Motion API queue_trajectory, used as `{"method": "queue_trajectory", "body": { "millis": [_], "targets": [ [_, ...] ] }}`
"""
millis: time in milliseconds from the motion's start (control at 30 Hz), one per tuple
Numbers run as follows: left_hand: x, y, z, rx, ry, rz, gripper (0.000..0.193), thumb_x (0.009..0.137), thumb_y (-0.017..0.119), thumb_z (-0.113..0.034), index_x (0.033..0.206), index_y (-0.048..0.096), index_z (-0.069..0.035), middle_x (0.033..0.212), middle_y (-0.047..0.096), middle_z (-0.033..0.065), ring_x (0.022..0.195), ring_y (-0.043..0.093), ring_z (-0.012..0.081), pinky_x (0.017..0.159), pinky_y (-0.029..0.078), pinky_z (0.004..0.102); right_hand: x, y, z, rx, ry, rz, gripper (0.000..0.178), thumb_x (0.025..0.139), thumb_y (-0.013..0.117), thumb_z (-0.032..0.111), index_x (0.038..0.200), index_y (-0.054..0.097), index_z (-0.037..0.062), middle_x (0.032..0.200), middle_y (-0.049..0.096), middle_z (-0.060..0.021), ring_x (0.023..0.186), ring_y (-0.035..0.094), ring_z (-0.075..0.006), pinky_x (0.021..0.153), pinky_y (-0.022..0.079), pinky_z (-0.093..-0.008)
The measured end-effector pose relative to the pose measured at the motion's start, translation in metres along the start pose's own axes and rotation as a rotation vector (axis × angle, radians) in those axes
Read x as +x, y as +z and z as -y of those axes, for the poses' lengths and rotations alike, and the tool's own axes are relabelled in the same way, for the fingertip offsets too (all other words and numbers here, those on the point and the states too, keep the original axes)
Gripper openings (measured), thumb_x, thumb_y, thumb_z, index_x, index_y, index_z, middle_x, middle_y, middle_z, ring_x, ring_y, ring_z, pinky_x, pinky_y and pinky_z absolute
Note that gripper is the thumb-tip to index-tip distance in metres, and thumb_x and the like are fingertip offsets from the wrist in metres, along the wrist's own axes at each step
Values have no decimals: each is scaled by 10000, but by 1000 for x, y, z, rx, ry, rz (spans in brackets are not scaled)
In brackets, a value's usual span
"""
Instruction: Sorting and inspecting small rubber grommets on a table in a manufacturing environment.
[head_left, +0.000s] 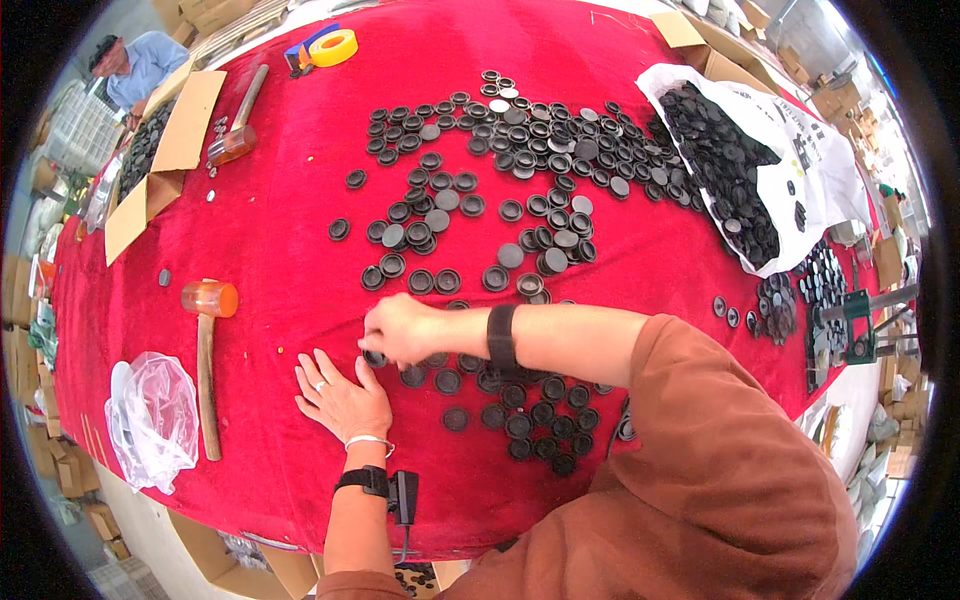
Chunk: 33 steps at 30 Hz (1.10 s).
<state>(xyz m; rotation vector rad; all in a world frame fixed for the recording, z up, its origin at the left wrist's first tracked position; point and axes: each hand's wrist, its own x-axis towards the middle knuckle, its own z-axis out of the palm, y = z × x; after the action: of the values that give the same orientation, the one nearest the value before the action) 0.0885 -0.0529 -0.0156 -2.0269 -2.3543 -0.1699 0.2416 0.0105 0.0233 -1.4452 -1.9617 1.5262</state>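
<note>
My left hand point(343, 400) lies flat on the red cloth, fingers spread, with nothing in it. Just beyond it, my right hand point(398, 330) is closed, its fingertips pinching down on a black round cap point(374, 358) at the cloth's surface; the fingers partly hide this cap. Many similar black caps are scattered around, some showing a hollow rimmed side and others a flat grey face. One loose group point(543, 415) lies to the right of my hands, under and near my right forearm. A larger spread point(540, 140) covers the far middle.
On the left lie a mallet point(207, 350) with an orange head and a clear plastic bag point(152, 425). Farther off are another mallet point(237, 130), yellow tape point(333, 47) and a cardboard box point(190, 120). A white sack point(790, 160) spills black pieces at right, near a green metal tool point(858, 328). A person point(140, 70) sits far left.
</note>
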Motion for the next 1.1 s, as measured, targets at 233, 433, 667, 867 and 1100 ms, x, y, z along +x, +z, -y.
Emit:
{"method": "queue_trajectory", "body": {
  "millis": [233, 433, 667, 867, 1100],
  "targets": [
    [0, -2, 1, 3, -9, 2, 629, 897, 463, -432, 1372, 356, -34, 1460, 291, 154, 1369, 221, 310, 1073, 176, 561, -7, -13, 2, -531, -188, -435, 359, 832, 591, 402, 815, 633, 46, 774, 639, -188, 763, 654, -325, 649, 517, -440],
    [1, -1, 0, 3, 5, -12, 634, 887, 478, -431, 1362, 373, -23, 1456, 297, 157, 1366, 227, 312, 1073, 174, 559, 14, -46, -37, -659, -186, -510, 286, 777, 668, 274, 914, 617, 29, 966, 578, -188, 913, 602, -338, 714, 508, -431],
    [0, -1, 0, 23, 5, -47, 607, 895, 478, -423, 1351, 392, -31, 1448, 318, 138, 1352, 256, 293, 1077, 182, 520, 6, -49, -25, -704, -255, -463, 314, 761, 680, 262, 937, 614, 11, 1007, 554, -181, 962, 564, -328, 743, 513, -411],
    [0, -2, 0, 17, 3, -37, 614, 890, 481, -425, 1347, 393, -26, 1445, 319, 142, 1352, 254, 295, 1077, 181, 526, -15, -35, -1, -785, -190, -99, 382, 747, 701, 313, 966, 601, 17, 993, 588, -153, 962, 594, -307, 761, 513, -416],
    [-2, -1, 0, 20, 13, -53, 613, 886, 488, -419, 1347, 392, -27, 1439, 332, 144, 1350, 259, 299, 1074, 186, 535, 38, -31, -14, -674, -173, -450, 295, 763, 680, 269, 879, 597, 12, 932, 602, -209, 833, 637, -339, 703, 525, -423]
  ]
}}
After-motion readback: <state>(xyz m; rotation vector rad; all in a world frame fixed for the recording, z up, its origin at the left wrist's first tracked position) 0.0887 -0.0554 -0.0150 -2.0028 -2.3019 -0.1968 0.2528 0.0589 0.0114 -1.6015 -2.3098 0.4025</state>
